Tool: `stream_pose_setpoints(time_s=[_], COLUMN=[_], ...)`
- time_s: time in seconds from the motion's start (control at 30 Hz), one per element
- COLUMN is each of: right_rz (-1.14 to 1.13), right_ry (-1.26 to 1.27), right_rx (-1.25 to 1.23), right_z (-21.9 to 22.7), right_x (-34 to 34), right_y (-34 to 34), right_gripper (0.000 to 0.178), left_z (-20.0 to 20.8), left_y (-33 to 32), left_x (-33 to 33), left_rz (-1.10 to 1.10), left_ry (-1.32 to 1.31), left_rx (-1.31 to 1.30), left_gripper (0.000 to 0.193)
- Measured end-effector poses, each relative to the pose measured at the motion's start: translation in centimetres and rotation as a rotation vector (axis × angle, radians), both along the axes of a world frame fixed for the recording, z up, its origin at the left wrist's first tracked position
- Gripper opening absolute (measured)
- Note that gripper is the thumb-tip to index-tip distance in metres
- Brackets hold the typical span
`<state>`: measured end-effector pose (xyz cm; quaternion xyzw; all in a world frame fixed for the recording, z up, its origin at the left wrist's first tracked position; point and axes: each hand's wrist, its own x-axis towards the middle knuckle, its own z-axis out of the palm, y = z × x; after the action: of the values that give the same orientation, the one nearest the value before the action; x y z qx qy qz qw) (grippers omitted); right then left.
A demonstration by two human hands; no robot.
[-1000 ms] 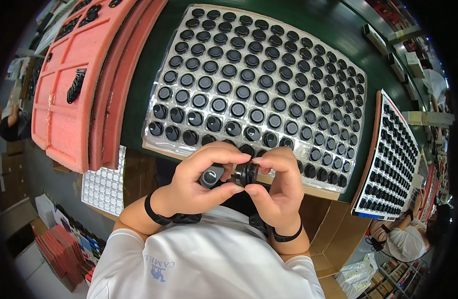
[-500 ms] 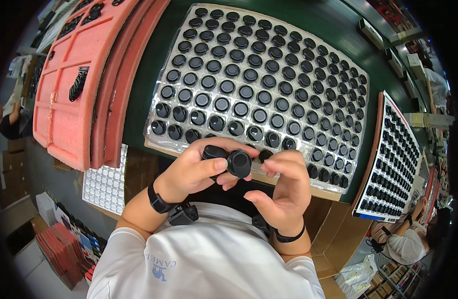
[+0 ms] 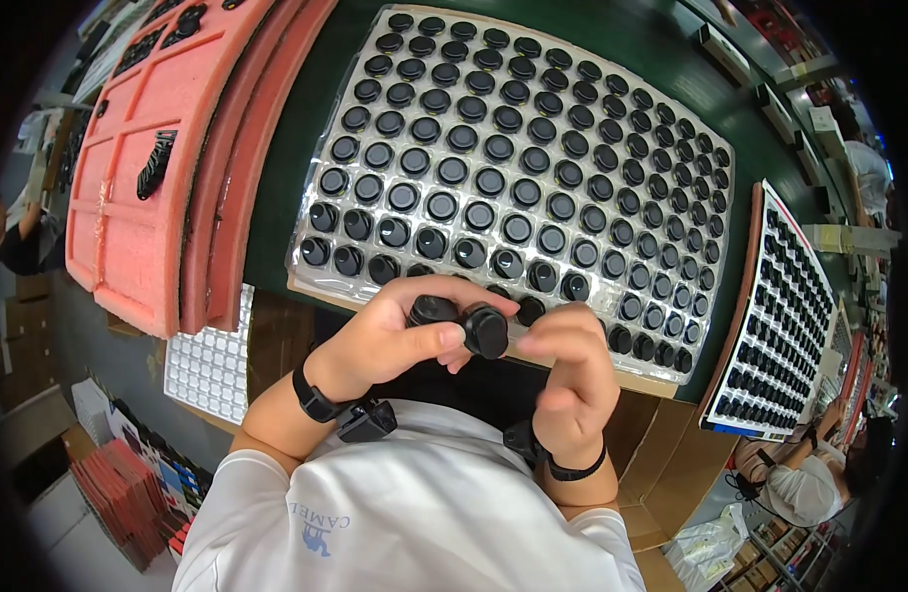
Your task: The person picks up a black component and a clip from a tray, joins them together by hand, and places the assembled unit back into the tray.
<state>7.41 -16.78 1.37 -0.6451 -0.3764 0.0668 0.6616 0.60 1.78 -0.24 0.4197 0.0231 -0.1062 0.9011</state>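
My left hand (image 3: 400,331) is closed around two black round parts, knob-like with flat tops. One round part (image 3: 487,333) sticks out past the thumb, and the other black part (image 3: 432,311) lies between thumb and curled fingers. Just to the right, my right hand (image 3: 577,380) is raised with its fingers bent, the thumb apart from the index finger and slightly blurred. No part shows in it; its index fingertip is close to the held part. Beyond both hands lies a clear plastic tray (image 3: 604,296) with rows of similar black parts; my hands cover some of its near edge.
Pink foam trays (image 3: 128,232) are stacked at the left, with a few black pieces on top. Another filled tray (image 3: 770,326) lies at the right on the green table (image 3: 286,178). A white empty-celled tray (image 3: 207,355) sits lower left. Another person (image 3: 804,483) is at far right.
The held parts have tilted and shifted slightly right in my left hand. My right hand's fingers have curled in, and its thumb has moved toward the fingers.
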Motion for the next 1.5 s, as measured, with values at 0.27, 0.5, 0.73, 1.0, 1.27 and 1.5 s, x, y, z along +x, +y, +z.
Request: stream_pose_setpoints(time_s=[0.27,0.5,0.73,1.0,1.27,1.5], right_rz=[-0.087,-0.452,-0.522,-0.469,-0.337,0.061], right_ry=[-0.176,-0.205,-0.301,-0.331,-0.292,-0.218], right_rx=[-0.171,-0.562,-0.810,-0.879,-0.649,-0.309], right_z=[-0.5,-0.7,-1.6,-1.7,-0.3,0.1], right_x=[0.0,2.6,4.0,4.2,2.7,0.3], right_y=[-0.3,-4.3,-6.2,-5.9,-3.6,0.5], right_gripper=[0.026,0.026,0.022,0.023,0.026,0.029], left_z=[0.2,0.3,-0.5,-0.1,0.2,0.1], left_y=[-0.4,0.3,0.5,0.6,0.1,-1.2], left_x=[-0.2,-0.1,-0.3,-0.5,-0.2,-0.2], left_rz=[0.069,0.040,0.041,0.006,-0.048,-0.115], left_ry=[-0.202,-0.204,-0.148,-0.127,-0.135,-0.145], left_rx=[0.516,0.441,0.342,0.336,0.385,0.424], left_gripper=[0.058,0.071,0.072,0.070,0.075,0.079])
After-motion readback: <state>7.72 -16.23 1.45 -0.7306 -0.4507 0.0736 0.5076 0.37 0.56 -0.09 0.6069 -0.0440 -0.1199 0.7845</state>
